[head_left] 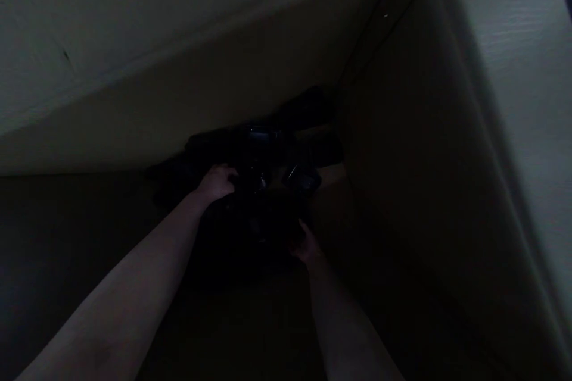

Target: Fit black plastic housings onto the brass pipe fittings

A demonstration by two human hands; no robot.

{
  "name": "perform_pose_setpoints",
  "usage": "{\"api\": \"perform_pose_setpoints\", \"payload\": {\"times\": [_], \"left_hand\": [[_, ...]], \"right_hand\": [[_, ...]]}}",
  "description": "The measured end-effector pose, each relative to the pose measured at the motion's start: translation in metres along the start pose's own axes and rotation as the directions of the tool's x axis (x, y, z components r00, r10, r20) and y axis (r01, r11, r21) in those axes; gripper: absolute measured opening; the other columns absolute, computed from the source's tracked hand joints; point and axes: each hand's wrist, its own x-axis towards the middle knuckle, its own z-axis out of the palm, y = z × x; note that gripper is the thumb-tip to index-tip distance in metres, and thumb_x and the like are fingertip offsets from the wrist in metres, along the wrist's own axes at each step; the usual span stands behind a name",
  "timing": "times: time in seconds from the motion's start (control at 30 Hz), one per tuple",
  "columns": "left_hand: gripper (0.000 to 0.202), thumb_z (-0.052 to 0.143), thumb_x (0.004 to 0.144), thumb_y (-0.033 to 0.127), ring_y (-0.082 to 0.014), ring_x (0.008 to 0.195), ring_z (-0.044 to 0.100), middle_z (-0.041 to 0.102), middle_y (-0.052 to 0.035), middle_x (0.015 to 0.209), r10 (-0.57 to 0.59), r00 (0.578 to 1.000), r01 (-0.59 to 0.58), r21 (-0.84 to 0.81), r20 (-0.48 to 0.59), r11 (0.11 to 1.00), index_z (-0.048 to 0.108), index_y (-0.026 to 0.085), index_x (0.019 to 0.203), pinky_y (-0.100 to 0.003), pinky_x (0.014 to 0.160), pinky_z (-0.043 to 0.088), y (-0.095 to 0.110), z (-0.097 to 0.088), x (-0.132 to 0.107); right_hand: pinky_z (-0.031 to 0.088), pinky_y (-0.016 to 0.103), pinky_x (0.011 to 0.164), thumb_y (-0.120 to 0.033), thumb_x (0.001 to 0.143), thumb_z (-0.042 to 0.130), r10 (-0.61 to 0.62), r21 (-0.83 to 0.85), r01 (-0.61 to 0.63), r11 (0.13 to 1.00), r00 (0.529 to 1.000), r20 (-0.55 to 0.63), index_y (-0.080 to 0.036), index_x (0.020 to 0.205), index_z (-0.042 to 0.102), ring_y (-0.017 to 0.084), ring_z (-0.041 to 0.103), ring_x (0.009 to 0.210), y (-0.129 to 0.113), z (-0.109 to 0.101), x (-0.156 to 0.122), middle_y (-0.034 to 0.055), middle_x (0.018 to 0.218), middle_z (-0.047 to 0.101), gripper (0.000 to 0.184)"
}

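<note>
Both my arms reach down into a deep, very dark cardboard box. At its bottom lies a heap of black items (263,172) with a few faint glints; I cannot make out what they are. My left hand (217,182) rests on the left side of the heap with its fingers curled over a dark piece. My right hand (304,244) is at the near right edge of the heap, fingers closed into the dark material.
The box's far wall (179,89) and right wall (402,161) rise steeply around the heap and meet in a corner. A pale flap or outer panel (522,71) shows at the right. The box floor is in deep shadow.
</note>
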Motion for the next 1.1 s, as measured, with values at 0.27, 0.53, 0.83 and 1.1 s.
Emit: {"api": "perform_pose_setpoints", "payload": {"times": [0.27, 0.53, 0.83, 1.1], "left_hand": [[0.033, 0.065, 0.061, 0.023, -0.0252, 0.126, 0.034, 0.033, -0.0005, 0.139, 0.241, 0.97, -0.24, -0.021, 0.039, 0.97, 0.061, 0.023, 0.094, -0.035, 0.106, 0.032, 0.007, 0.009, 0.001], [0.1, 0.08, 0.051, 0.039, -0.0344, 0.127, 0.027, 0.028, -0.0118, 0.137, 0.052, 0.994, -0.043, 0.09, -0.094, 0.995, 0.027, 0.024, 0.134, -0.048, 0.101, 0.034, 0.046, 0.019, 0.018], [0.098, 0.074, 0.059, 0.052, -0.0401, 0.131, 0.021, 0.022, -0.0141, 0.139, -0.091, 0.995, 0.092, 0.031, -0.043, 0.995, 0.019, 0.034, 0.139, -0.049, 0.104, 0.028, 0.034, 0.024, 0.008], [0.079, 0.072, 0.063, 0.047, -0.0349, 0.125, 0.035, 0.028, -0.01, 0.136, -0.087, 0.995, 0.09, -0.1, 0.039, 0.991, 0.036, 0.035, 0.132, -0.042, 0.101, 0.034, 0.038, 0.021, 0.019]], "right_hand": [[0.049, 0.037, 0.076, -0.06, 0.073, 0.054, 0.107, 0.535, -0.156, 0.83, 0.987, 0.121, -0.021, 0.116, 0.052, 0.025, 0.057, 0.103, 0.006, 0.026, 0.001, 0.0103, 0.119, 0.058, 0.059], [0.044, 0.053, 0.082, -0.074, 0.071, 0.037, 0.09, 0.622, -0.188, 0.76, 0.979, 0.186, -0.032, 0.135, 0.034, 0.031, 0.055, 0.106, 0.027, 0.051, -0.02, 0.0089, 0.125, 0.054, 0.077], [0.047, 0.047, 0.084, -0.082, 0.069, 0.018, -0.039, 0.458, -0.087, 0.885, 0.965, 0.26, -0.023, 0.138, 0.031, 0.028, 0.053, 0.111, 0.022, 0.07, -0.029, 0.0105, 0.132, 0.049, 0.092], [0.045, 0.053, 0.085, -0.086, 0.066, 0.02, 0.039, 0.509, -0.172, 0.843, 0.965, 0.261, -0.027, 0.136, 0.035, 0.03, 0.053, 0.112, 0.031, 0.072, -0.025, 0.0092, 0.131, 0.05, 0.092]]}}
